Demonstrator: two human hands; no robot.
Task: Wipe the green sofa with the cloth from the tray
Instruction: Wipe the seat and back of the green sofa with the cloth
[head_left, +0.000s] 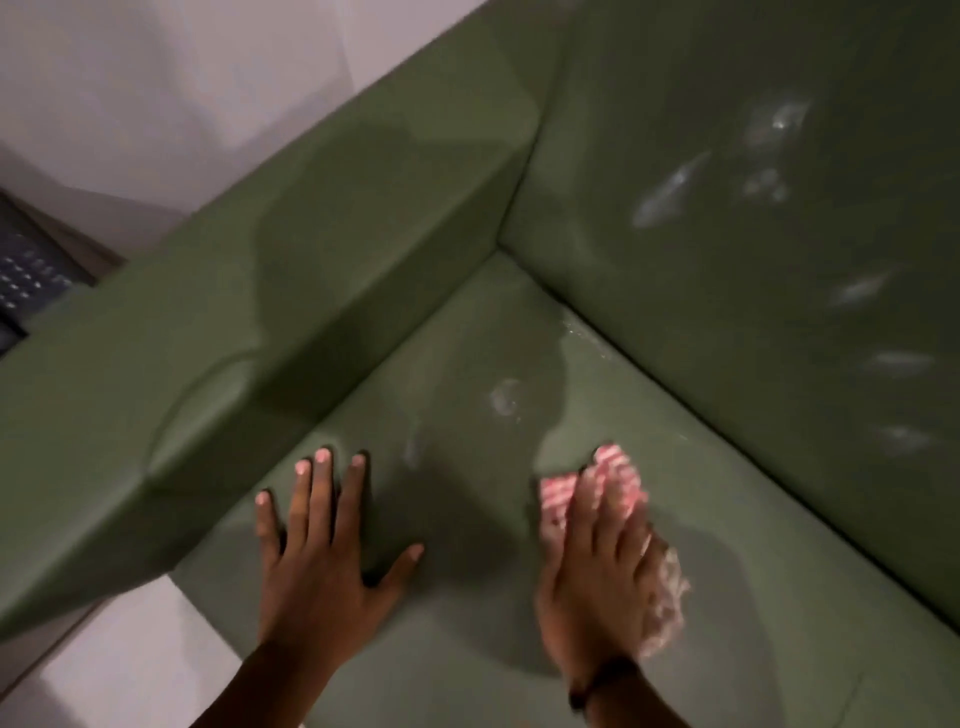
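The green sofa (467, 364) fills most of the head view, its seat corner below me, armrest on the left, backrest on the right. My right hand (597, 566) lies flat on the seat and presses a pink and white striped cloth (615, 467) under its fingers; the cloth sticks out past the fingertips and along the hand's right side. My left hand (322, 551) rests flat on the seat near the armrest, fingers spread, holding nothing. Wet streaks and pale smears show on the seat and on the backrest (779, 234). The view is blurred.
The armrest (208, 322) runs diagonally across the left. Beyond it is a pale wall (156, 78) and a dark object with rows of dots (26, 270) at the far left edge. Light floor (119, 665) shows below the sofa's front corner.
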